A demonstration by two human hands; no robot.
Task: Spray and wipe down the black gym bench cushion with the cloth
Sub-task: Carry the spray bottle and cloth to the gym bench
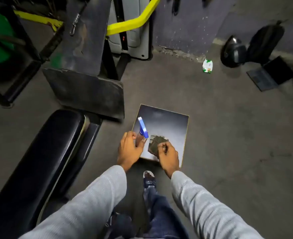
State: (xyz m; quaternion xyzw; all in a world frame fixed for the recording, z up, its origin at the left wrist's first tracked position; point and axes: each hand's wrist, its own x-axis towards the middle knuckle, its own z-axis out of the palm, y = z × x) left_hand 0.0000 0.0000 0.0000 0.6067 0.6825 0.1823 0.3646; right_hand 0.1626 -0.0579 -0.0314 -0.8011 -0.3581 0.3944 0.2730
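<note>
Grey sleeves (94, 202), two, nearest the camera, with jeans and one shoe (149, 180) between them; every place below is given relative to the square board (166, 125) lying on the floor.

Left hand (129, 149): over the board's near left corner, fingers curled round a spray bottle (141, 133) with a blue trigger head, the nozzle pointing away from the person.

Right hand (169, 156): over the board's near edge, fingers closed on a dark folded cloth (155, 144), which sits just right of the bottle.

Black bench cushion (45, 161): left of the board, well apart from both hands, running from the lower left of the view up to a level with the board's far edge. Glossy, no cloth on it; spraying and wiping look not yet begun.

Dark metal frame (83, 87) and yellow bar (133, 23): beyond the board's far left corner.

Small white-and-green packet (207, 65): beyond the board, to its right, near the wall.

Risks, as judged: the nozzle is not aimed at the cushion, so a squeeze now would wet the board or the floor. A tight wad of cloth wipes a narrow strip and could leave streaks. The shoe is close to the board; a step could catch its edge.
</note>
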